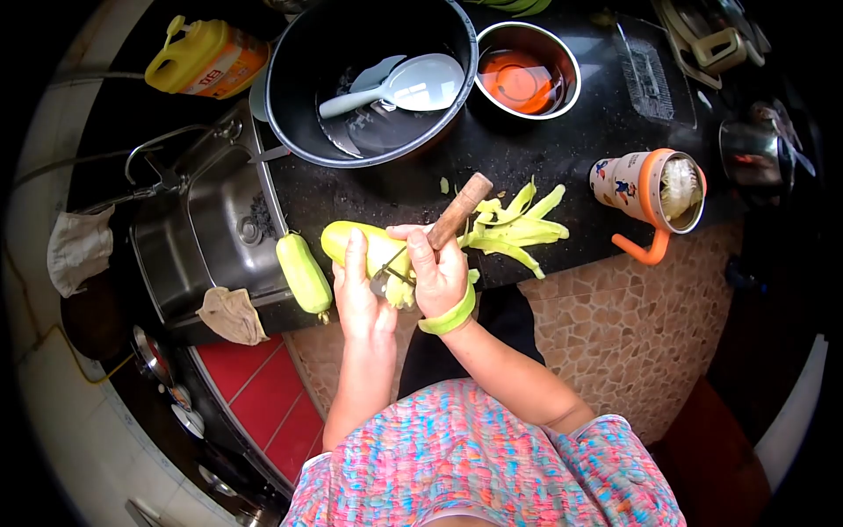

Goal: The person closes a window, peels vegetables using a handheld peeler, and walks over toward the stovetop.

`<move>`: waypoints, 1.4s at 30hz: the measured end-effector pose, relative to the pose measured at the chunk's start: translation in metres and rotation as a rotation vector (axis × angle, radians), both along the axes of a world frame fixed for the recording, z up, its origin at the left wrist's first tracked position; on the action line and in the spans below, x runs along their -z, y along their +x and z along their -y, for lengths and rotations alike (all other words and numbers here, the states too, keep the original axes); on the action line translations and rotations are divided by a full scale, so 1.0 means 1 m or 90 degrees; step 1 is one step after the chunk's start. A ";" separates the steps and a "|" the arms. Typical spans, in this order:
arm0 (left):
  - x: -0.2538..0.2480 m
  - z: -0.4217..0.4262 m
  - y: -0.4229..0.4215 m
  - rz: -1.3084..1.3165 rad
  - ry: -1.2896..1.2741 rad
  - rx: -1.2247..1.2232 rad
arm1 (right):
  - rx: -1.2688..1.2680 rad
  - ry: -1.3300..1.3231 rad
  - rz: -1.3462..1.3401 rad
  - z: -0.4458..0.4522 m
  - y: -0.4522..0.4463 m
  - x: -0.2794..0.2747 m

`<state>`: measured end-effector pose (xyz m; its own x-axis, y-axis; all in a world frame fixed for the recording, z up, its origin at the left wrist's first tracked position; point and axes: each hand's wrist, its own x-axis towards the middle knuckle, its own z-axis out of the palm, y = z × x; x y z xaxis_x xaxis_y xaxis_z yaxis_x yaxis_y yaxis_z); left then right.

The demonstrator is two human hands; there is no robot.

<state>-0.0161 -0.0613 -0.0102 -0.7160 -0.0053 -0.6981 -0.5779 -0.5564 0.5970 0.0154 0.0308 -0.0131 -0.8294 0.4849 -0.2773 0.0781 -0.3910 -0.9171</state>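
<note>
My left hand (364,294) is closed around a pale green zucchini (338,239), held over the counter's front edge. A peeler with a wooden handle (463,209) is in my right hand (441,274), its dark metal head against the zucchini's side. Some peel (400,292) hangs below the peeler's head. Across my right wrist lies a green strip (452,316) that looks like peel. Right of my hands, a pile of peel strips (522,230) rests on the counter. Another zucchini (303,272) lies to the left, beside the sink.
A steel sink (198,285) with a cloth (233,316) on its edge is at left. Behind my hands stand a large black basin (279,114) holding a pale scoop (426,83), a steel bowl (569,53) and a yellow jug (206,61). An orange-handled cup (628,180) stands at right.
</note>
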 end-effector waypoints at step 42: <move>-0.018 -0.008 -0.009 -0.027 0.035 -0.007 | 0.078 -0.093 -0.066 -0.003 -0.009 0.003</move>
